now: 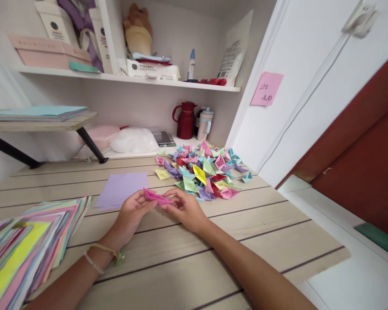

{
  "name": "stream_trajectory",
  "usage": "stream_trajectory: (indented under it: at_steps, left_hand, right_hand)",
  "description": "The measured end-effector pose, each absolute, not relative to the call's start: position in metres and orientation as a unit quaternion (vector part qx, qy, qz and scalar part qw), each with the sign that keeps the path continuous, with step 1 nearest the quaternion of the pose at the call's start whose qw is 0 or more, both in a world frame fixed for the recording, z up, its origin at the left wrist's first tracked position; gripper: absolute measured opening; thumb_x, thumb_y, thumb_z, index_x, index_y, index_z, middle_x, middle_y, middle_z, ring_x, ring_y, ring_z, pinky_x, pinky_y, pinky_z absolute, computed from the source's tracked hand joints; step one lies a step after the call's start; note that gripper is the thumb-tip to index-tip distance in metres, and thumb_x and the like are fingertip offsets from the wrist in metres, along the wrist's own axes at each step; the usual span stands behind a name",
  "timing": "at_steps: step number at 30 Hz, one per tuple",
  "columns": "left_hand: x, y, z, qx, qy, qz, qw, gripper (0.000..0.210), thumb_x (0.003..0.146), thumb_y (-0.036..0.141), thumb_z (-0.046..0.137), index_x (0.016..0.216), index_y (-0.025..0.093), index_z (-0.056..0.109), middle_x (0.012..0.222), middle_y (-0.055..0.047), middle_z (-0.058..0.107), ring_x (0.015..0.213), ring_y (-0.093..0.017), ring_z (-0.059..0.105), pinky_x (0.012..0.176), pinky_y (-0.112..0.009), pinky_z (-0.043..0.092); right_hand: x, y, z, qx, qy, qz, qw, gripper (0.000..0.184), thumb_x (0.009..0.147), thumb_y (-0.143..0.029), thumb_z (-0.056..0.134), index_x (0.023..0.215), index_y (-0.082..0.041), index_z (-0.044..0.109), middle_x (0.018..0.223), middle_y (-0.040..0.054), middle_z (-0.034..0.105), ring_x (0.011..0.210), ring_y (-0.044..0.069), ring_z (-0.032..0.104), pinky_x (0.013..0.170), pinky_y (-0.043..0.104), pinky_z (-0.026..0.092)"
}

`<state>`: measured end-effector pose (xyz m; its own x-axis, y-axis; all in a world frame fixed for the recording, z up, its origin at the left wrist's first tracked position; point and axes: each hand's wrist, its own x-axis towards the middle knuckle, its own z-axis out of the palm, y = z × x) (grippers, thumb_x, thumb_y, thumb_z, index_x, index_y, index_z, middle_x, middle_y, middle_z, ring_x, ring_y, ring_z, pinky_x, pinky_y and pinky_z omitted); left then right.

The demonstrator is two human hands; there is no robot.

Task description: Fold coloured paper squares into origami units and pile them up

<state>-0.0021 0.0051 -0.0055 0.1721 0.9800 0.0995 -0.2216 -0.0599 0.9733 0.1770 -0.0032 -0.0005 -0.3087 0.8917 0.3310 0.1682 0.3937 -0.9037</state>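
A bright pink folded paper boat (157, 198) is held between my two hands, above the middle of the table. My left hand (131, 214) pinches its left end between thumb and fingers. At the other end, the fingertips of my right hand (186, 209) are closed on the same boat. Just beyond my right hand lies a heap of folded paper boats (202, 170) in pink, green, purple, yellow, blue and red. Flat purple paper sheets (121, 187) rest on the table behind my left hand.
Fanned stacks of coloured paper (35, 245) cover the table's left side. A small raised stand (42, 125) bears more paper at the back left. Behind the heap stand a dark red jug (186, 120) and a tumbler (204, 124). A pink note (267, 88) hangs on the wall.
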Motion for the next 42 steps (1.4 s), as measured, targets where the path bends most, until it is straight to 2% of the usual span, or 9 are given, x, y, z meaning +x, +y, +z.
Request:
stream_trajectory:
  at_steps: [8,13,15,20,26,31,36,40,42]
  left_hand:
    - [-0.009,0.010,-0.001,0.554,0.412,0.528,0.494,0.068,0.064,0.026,0.073,0.123,0.020,0.039,0.101,-0.008,0.067,0.093,-0.022,0.064,0.085,-0.037,0.048]
    - [-0.032,0.016,-0.002,0.734,0.503,0.428,0.158,0.064,0.066,0.033,0.069,0.125,0.022,0.045,0.125,-0.011,0.056,0.123,-0.030,0.043,0.104,-0.047,0.028]
    - [-0.039,0.019,-0.007,0.758,0.535,0.366,0.070,0.057,0.068,0.038,0.066,0.121,0.020,0.052,0.128,-0.013,0.054,0.126,-0.032,0.038,0.104,-0.046,0.028]
    - [-0.044,0.022,-0.013,0.773,0.568,0.280,0.033,0.028,0.082,0.037,0.049,0.099,0.024,0.066,0.110,-0.010,0.066,0.109,-0.029,0.056,0.088,-0.038,0.041]
    - [-0.041,0.020,-0.006,0.757,0.564,0.329,0.022,0.025,0.084,0.036,0.046,0.083,0.023,0.068,0.086,-0.007,0.072,0.082,-0.025,0.064,0.073,-0.031,0.043]
    - [-0.039,0.017,-0.001,0.719,0.587,0.372,-0.017,0.026,0.082,0.039,0.048,0.077,0.021,0.066,0.077,-0.005,0.069,0.076,-0.022,0.061,0.069,-0.029,0.040]
    - [-0.034,0.011,0.003,0.657,0.610,0.441,-0.046,0.026,0.084,0.037,0.046,0.085,0.020,0.066,0.075,-0.004,0.069,0.065,-0.019,0.059,0.061,-0.027,0.039]
    - [-0.026,0.001,0.004,0.652,0.593,0.471,-0.041,0.025,0.085,0.035,0.047,0.086,0.020,0.067,0.064,-0.002,0.068,0.059,-0.017,0.060,0.061,-0.025,0.040]
    - [-0.023,-0.006,0.004,0.699,0.548,0.459,-0.031,0.023,0.085,0.033,0.048,0.086,0.022,0.068,0.073,-0.003,0.071,0.067,-0.018,0.063,0.066,-0.026,0.040]
  right_hand:
    - [0.185,0.003,0.006,-0.377,-0.687,0.356,0.509,0.017,0.079,-0.034,0.059,0.082,-0.018,0.061,0.073,0.0032,0.066,0.064,0.016,0.064,0.059,0.026,0.051]
    - [0.217,0.007,0.031,-0.433,-0.700,0.214,0.526,0.018,0.086,-0.032,0.048,0.088,-0.020,0.061,0.089,0.0064,0.065,0.072,0.017,0.062,0.064,0.028,0.050]
    - [0.243,0.012,0.042,-0.457,-0.699,0.175,0.521,0.019,0.084,-0.034,0.050,0.087,-0.019,0.063,0.092,0.0077,0.064,0.072,0.019,0.062,0.062,0.030,0.048]
    - [0.308,0.029,0.044,-0.610,-0.632,0.108,0.465,0.030,0.078,-0.043,0.053,0.085,-0.016,0.065,0.074,0.0072,0.068,0.062,0.020,0.065,0.060,0.032,0.049]
    - [0.326,0.035,0.025,-0.676,-0.612,0.038,0.409,0.039,0.077,-0.051,0.049,0.077,-0.017,0.067,0.068,0.0057,0.068,0.058,0.018,0.061,0.060,0.030,0.043]
    - [0.312,0.029,0.032,-0.637,-0.698,0.061,0.322,0.041,0.071,-0.058,0.055,0.068,-0.019,0.066,0.061,0.0032,0.065,0.056,0.017,0.057,0.053,0.027,0.038]
    - [0.280,0.020,0.035,-0.641,-0.619,-0.069,0.448,0.042,0.077,-0.055,0.050,0.061,-0.018,0.060,0.046,0.0005,0.051,0.043,0.013,0.045,0.048,0.027,0.033]
    - [0.236,0.005,0.032,-0.547,-0.701,-0.004,0.458,0.034,0.078,-0.043,0.056,0.101,-0.019,0.062,0.050,-0.0016,0.056,0.044,0.014,0.049,0.050,0.026,0.038]
    - [0.214,-0.003,0.028,-0.487,-0.772,0.086,0.400,0.054,0.074,-0.037,0.062,0.125,-0.025,0.048,0.062,-0.0029,0.066,0.047,0.013,0.054,0.051,0.024,0.042]
